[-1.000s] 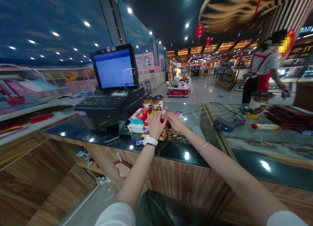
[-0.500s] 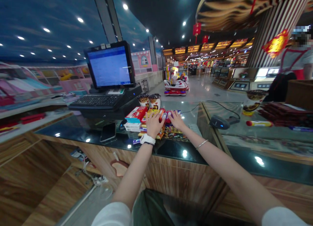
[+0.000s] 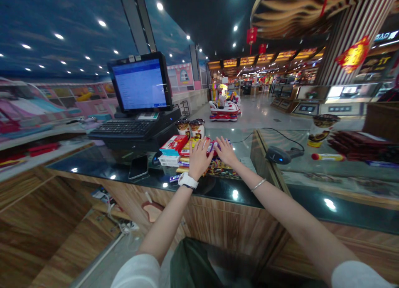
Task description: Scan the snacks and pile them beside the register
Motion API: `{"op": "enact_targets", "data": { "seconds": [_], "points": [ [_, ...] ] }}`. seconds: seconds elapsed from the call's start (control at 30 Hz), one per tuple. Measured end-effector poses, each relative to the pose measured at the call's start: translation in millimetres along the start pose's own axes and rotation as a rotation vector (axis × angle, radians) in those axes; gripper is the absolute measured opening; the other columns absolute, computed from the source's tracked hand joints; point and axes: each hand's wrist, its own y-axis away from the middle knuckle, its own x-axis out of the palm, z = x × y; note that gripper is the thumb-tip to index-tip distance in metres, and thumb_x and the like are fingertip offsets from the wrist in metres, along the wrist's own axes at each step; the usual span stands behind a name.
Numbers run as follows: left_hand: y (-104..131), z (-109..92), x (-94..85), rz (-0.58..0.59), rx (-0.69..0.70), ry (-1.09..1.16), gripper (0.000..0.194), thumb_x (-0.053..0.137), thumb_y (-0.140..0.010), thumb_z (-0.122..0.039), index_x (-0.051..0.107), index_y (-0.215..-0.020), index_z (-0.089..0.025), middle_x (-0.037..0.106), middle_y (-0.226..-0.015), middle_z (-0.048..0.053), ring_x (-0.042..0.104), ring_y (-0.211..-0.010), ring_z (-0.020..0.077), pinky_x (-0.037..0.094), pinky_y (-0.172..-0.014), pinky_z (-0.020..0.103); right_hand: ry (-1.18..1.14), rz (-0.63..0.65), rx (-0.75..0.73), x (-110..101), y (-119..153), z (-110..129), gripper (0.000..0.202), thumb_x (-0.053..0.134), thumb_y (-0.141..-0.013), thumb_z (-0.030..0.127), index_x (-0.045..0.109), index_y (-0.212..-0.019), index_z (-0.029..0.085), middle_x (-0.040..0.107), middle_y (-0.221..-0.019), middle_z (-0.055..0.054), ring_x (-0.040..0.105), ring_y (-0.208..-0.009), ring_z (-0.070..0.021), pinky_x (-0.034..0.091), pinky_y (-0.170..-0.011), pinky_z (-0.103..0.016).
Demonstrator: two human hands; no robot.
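Colourful snack packets [image 3: 186, 150] lie in a pile on the dark glossy counter [image 3: 118, 176]. My left hand [image 3: 199, 158], with a white watch at the wrist, rests on the pile with its fingers spread. Just to its right, my right hand [image 3: 226, 151] lies over the purple and red packets, fingers apart. Neither hand is closed round a packet. Left of my left hand is a red and white box [image 3: 174, 145] on top of a white box [image 3: 169, 161]. A small purple packet [image 3: 175, 178] lies near the counter's front edge.
Behind the pile stand two lidded cups [image 3: 197, 129]. A monitor [image 3: 140, 84], a keyboard [image 3: 121, 129] and a phone [image 3: 138, 167] are to the left. On the right are a scanner [image 3: 285, 155], a yellow tube [image 3: 328, 157], another cup [image 3: 321, 130] and dark red packets [image 3: 358, 143].
My left hand has shifted slightly right, closer to my right hand, and covers more of the packets. The person at the far right has gone out of view.
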Motion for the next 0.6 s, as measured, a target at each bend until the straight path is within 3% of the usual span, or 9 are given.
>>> {"op": "enact_targets", "data": {
  "seconds": [0.2, 0.37, 0.43, 0.6],
  "points": [
    [36, 7, -15.7, 0.010, -0.032, -0.014, 0.051, 0.048, -0.096, -0.036, 0.044, -0.146, -0.028, 0.044, -0.154, 0.009, 0.037, -0.144, 0.0302, 0.015, -0.121, 0.059, 0.032, 0.031, -0.222, -11, 20, 23, 0.057, 0.035, -0.101, 0.045, 0.028, -0.155, 0.028, 0.024, -0.163, -0.009, 0.018, -0.152, -0.0276, 0.020, -0.120, -0.057],
    [72, 43, -30.2, -0.023, -0.094, 0.026, 0.040, 0.050, -0.094, -0.033, 0.055, -0.133, -0.024, 0.054, -0.145, 0.011, 0.045, -0.138, 0.0293, 0.020, -0.120, 0.058, 0.009, 0.163, -0.463, -17, 41, 47, 0.058, 0.037, -0.101, 0.047, 0.027, -0.156, 0.031, 0.023, -0.164, -0.005, 0.018, -0.152, -0.0250, 0.020, -0.120, -0.055],
    [86, 60, -36.2, -0.005, -0.075, 0.069, 0.036, 0.053, -0.093, -0.032, 0.058, -0.128, -0.024, 0.060, -0.137, 0.010, 0.053, -0.130, 0.0264, 0.027, -0.119, 0.052, -0.001, 0.227, -0.541, -19, 47, 53, 0.056, 0.038, -0.102, 0.045, 0.029, -0.155, 0.030, 0.028, -0.163, -0.005, 0.021, -0.151, -0.0242, 0.020, -0.120, -0.055],
    [110, 90, -49.4, 0.008, -0.059, 0.047, 0.027, 0.062, -0.088, -0.033, 0.065, -0.114, -0.028, 0.068, -0.119, 0.007, 0.061, -0.117, 0.0253, 0.028, -0.118, 0.050, -0.003, 0.320, -0.726, -18, 57, 63, 0.055, 0.045, -0.100, 0.039, 0.033, -0.153, 0.030, 0.035, -0.159, -0.004, 0.024, -0.150, -0.0233, 0.013, -0.122, -0.055]
  ]
}}
